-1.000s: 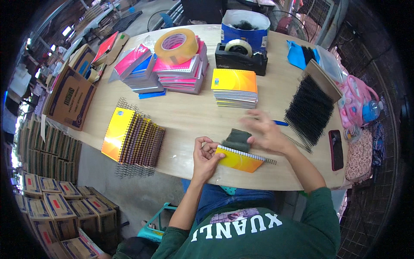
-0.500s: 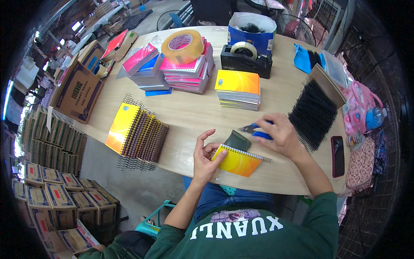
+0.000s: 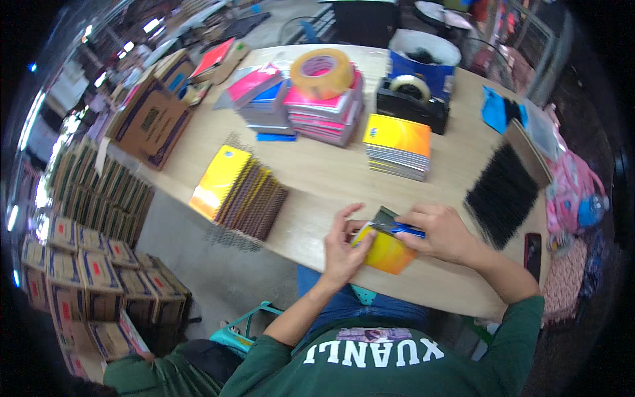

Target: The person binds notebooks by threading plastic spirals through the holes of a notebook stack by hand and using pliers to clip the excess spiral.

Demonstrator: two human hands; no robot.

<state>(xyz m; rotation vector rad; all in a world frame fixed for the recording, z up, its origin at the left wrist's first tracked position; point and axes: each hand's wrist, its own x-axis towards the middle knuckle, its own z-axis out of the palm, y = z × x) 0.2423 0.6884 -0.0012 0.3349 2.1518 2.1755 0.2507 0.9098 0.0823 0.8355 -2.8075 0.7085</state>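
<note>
My left hand point(image 3: 342, 251) grips the left end of a small yellow-orange spiral notebook point(image 3: 391, 258) at the table's near edge, thumb on its cover. In my right hand point(image 3: 442, 231) are blue-handled pliers point(image 3: 409, 230), their jaws over the notebook's far, coil-bound edge. Blur and my fingers hide the coil itself and whether the jaws touch it. A dark green flat piece point(image 3: 383, 216) lies just beyond the notebook. To the left, a leaning row of coil-bound yellow notebooks point(image 3: 221, 185) stands at the table edge. Black spiral coils point(image 3: 503, 188) lie in a bundle to the right.
Beyond my hands are a stack of yellow notepads point(image 3: 397, 139), pink notepad stacks point(image 3: 324, 109) topped by a tape roll point(image 3: 322, 73), and a black tape dispenser point(image 3: 411, 106). A phone point(image 3: 532, 253) lies right; a cardboard box point(image 3: 151, 122) stands left.
My right hand has brought the pliers left and onto the notebook's coil edge. The whole view has shifted, so the table things appear farther right.
</note>
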